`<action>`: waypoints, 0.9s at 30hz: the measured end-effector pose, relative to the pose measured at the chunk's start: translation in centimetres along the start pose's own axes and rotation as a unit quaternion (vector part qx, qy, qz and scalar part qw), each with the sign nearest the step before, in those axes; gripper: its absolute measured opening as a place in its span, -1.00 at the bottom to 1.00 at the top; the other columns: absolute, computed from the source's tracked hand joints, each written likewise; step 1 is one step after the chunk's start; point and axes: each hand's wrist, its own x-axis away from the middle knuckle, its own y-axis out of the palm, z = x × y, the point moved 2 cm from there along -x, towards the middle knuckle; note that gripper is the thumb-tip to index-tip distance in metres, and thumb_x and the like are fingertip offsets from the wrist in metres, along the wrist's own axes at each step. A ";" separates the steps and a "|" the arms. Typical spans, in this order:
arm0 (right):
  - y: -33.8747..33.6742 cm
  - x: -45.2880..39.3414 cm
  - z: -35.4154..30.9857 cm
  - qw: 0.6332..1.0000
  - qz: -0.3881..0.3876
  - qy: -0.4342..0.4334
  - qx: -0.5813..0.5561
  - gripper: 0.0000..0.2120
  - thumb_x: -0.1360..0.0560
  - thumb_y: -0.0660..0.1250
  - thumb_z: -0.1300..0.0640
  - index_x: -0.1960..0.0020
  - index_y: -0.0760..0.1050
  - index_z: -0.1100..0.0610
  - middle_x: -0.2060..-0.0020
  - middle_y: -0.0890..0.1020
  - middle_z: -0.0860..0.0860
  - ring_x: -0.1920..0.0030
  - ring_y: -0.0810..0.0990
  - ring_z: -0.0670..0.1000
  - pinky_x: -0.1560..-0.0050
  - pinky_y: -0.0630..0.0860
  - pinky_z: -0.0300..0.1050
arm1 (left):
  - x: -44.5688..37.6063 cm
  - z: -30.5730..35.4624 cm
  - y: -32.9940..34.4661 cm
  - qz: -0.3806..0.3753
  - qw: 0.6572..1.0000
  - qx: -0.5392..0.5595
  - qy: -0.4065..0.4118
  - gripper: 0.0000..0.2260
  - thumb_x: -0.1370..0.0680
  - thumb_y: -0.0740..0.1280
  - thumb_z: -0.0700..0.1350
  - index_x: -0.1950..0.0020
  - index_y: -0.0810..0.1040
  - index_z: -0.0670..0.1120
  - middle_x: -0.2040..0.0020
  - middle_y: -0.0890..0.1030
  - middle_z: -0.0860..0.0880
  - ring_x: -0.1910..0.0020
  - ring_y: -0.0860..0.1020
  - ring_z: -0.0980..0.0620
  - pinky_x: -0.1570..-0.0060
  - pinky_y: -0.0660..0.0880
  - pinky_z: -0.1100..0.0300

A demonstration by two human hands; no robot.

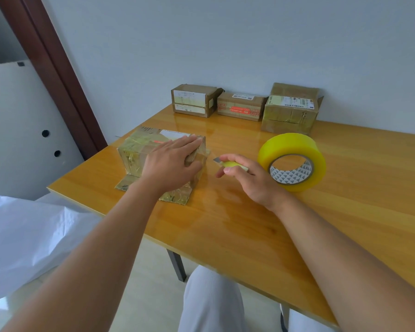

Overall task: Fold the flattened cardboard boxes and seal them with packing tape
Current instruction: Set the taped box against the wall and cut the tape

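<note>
Left hand (171, 161) lies flat on top of the taped cardboard box (139, 159), fingers straight and together, pressing at its right edge. Box stands near the left edge of the wooden table (249, 224), bottom flaps splayed out on the surface. Right hand (246, 178) just right of the box, fingers curled round a yellow utility knife (229, 164), blade tip pointing left toward the box. Roll of yellow packing tape (294, 149) lies right of that hand. Three taped boxes (240, 106) stand in a row at the far edge against the wall.
</note>
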 end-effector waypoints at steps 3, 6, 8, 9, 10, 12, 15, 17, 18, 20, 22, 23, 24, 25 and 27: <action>0.8 -0.2 0.9 0.996 -0.052 0.024 0.063 -0.74 -0.55 0.18 -0.02 -0.06 0.64 -0.09 -0.20 0.60 -0.17 -0.41 0.33 -0.08 -0.41 0.16 -0.03 | 0.0 0.0 0.0 -0.003 1.000 0.002 -0.002 -0.48 -0.59 0.12 0.16 -0.57 0.20 0.23 -0.57 0.19 0.25 -0.55 0.16 0.12 -0.49 0.17 0.04; 1.6 -0.4 1.6 0.992 -0.083 0.054 0.078 -0.72 -0.52 0.18 -0.01 0.02 0.68 -0.08 -0.28 0.54 -0.22 -0.50 0.10 -0.19 -0.47 0.01 -0.11 | 0.0 -0.2 0.0 -0.006 1.000 -0.002 -0.002 -0.48 -0.59 0.12 0.16 -0.57 0.20 0.23 -0.57 0.19 0.24 -0.56 0.16 0.13 -0.49 0.16 0.05; 1.5 -0.3 1.4 0.995 -0.071 0.039 0.059 -0.66 -0.44 0.15 -0.01 0.06 0.70 -0.03 -0.20 0.60 -0.25 -0.49 0.14 -0.19 -0.44 0.00 -0.15 | 0.0 -0.2 0.1 -0.006 1.000 0.000 -0.002 -0.49 -0.59 0.12 0.16 -0.57 0.20 0.23 -0.57 0.19 0.24 -0.56 0.16 0.12 -0.50 0.15 0.04; 1.3 -0.3 1.2 0.996 -0.061 0.032 0.049 -0.64 -0.43 0.14 0.00 0.07 0.71 0.02 -0.16 0.62 -0.27 -0.47 0.19 -0.21 -0.43 0.02 -0.16 | 0.0 -0.2 0.1 -0.005 1.000 0.002 -0.002 -0.49 -0.60 0.13 0.16 -0.57 0.20 0.23 -0.57 0.19 0.24 -0.56 0.16 0.12 -0.50 0.15 0.05; 1.1 -0.1 1.0 0.998 -0.048 0.023 0.037 -0.63 -0.43 0.14 0.01 0.07 0.72 0.05 -0.11 0.64 -0.28 -0.43 0.24 -0.25 -0.42 0.05 -0.19 | 0.0 -0.2 0.0 -0.005 1.000 0.004 -0.003 -0.49 -0.60 0.13 0.16 -0.57 0.20 0.24 -0.57 0.19 0.24 -0.56 0.16 0.12 -0.51 0.14 0.05; 0.6 0.2 0.3 1.000 -0.007 -0.001 0.007 -0.61 -0.44 0.12 0.02 0.05 0.71 0.07 0.02 0.69 -0.20 -0.32 0.36 -0.33 -0.33 0.16 -0.31 | 0.1 -0.1 -0.2 -0.008 1.000 0.004 -0.004 -0.49 -0.60 0.14 0.16 -0.57 0.19 0.23 -0.57 0.17 0.25 -0.56 0.15 0.12 -0.51 0.12 0.06; -0.2 0.5 -1.2 0.997 0.064 -0.047 -0.022 -0.62 -0.45 0.11 0.06 -0.05 0.67 0.06 0.25 0.69 -0.03 -0.16 0.52 -0.18 -0.26 0.29 -0.29 | 0.1 0.1 -0.4 -0.012 1.000 0.004 -0.006 -0.49 -0.61 0.14 0.16 -0.58 0.18 0.23 -0.57 0.17 0.25 -0.56 0.15 0.12 -0.50 0.12 0.06; -0.9 1.1 -2.1 0.995 0.080 -0.065 -0.018 -0.66 -0.45 0.14 0.08 -0.03 0.67 0.04 0.31 0.66 -0.01 0.00 0.57 -0.01 -0.17 0.39 -0.17 | 0.0 0.1 -0.3 -0.011 1.000 0.002 -0.004 -0.49 -0.61 0.13 0.16 -0.57 0.18 0.23 -0.57 0.17 0.25 -0.56 0.15 0.12 -0.50 0.13 0.05; -1.2 1.5 -2.3 0.995 0.070 -0.063 -0.020 -0.68 -0.45 0.17 0.10 -0.03 0.66 0.04 0.32 0.64 -0.01 0.09 0.55 0.10 -0.08 0.42 -0.10 | 0.0 0.1 -0.2 -0.009 1.000 0.003 -0.004 -0.49 -0.60 0.13 0.16 -0.57 0.19 0.24 -0.57 0.17 0.25 -0.55 0.16 0.12 -0.49 0.15 0.05; -1.6 2.5 -2.4 0.998 0.023 -0.043 -0.029 -0.71 -0.44 0.23 0.13 -0.06 0.65 0.07 0.31 0.64 0.00 0.27 0.45 0.11 0.14 0.40 -0.02 | 0.0 0.0 -0.1 -0.003 1.000 0.008 -0.004 -0.49 -0.60 0.14 0.16 -0.56 0.21 0.24 -0.56 0.19 0.25 -0.55 0.17 0.13 -0.49 0.16 0.04; -1.5 3.5 -1.8 0.999 -0.046 0.004 -0.022 -0.75 -0.46 0.30 0.15 -0.10 0.62 0.05 0.24 0.69 0.02 0.26 0.50 -0.04 0.20 0.43 -0.15 | 0.0 -0.1 0.0 0.001 1.000 0.010 -0.004 -0.50 -0.60 0.14 0.16 -0.56 0.22 0.24 -0.56 0.20 0.26 -0.55 0.18 0.13 -0.49 0.17 0.04; -1.4 4.1 -1.3 0.996 -0.083 0.035 -0.016 -0.76 -0.49 0.34 0.17 -0.14 0.60 0.03 0.18 0.71 0.02 0.23 0.55 -0.07 0.17 0.46 -0.19 | 0.0 -0.1 0.0 0.001 1.000 0.009 -0.002 -0.50 -0.60 0.14 0.16 -0.56 0.22 0.24 -0.56 0.20 0.26 -0.55 0.18 0.13 -0.48 0.18 0.04; -1.3 4.6 -0.9 0.991 -0.116 0.066 -0.005 -0.76 -0.52 0.37 0.20 -0.17 0.58 0.01 0.12 0.73 0.01 0.17 0.60 -0.08 0.11 0.49 -0.20 | 0.0 -0.1 0.0 0.001 1.000 0.007 -0.001 -0.50 -0.60 0.14 0.16 -0.56 0.22 0.24 -0.56 0.20 0.25 -0.55 0.18 0.13 -0.48 0.18 0.04; -1.2 5.0 -0.4 0.986 -0.141 0.092 0.017 -0.74 -0.54 0.40 0.19 -0.20 0.56 -0.02 0.07 0.73 -0.01 0.10 0.64 -0.08 0.03 0.52 -0.19 | 0.0 -0.1 0.0 0.000 1.000 0.006 0.000 -0.50 -0.60 0.14 0.15 -0.56 0.22 0.24 -0.56 0.20 0.25 -0.55 0.18 0.13 -0.48 0.18 0.04; -1.3 5.3 0.0 0.976 -0.162 0.118 0.086 -0.71 -0.51 0.45 0.08 -0.21 0.55 -0.11 -0.03 0.69 -0.09 -0.06 0.63 -0.10 -0.10 0.50 -0.23 | 0.0 0.0 -0.1 -0.003 1.000 0.006 -0.002 -0.50 -0.60 0.13 0.15 -0.56 0.21 0.23 -0.56 0.19 0.25 -0.55 0.16 0.14 -0.49 0.15 0.04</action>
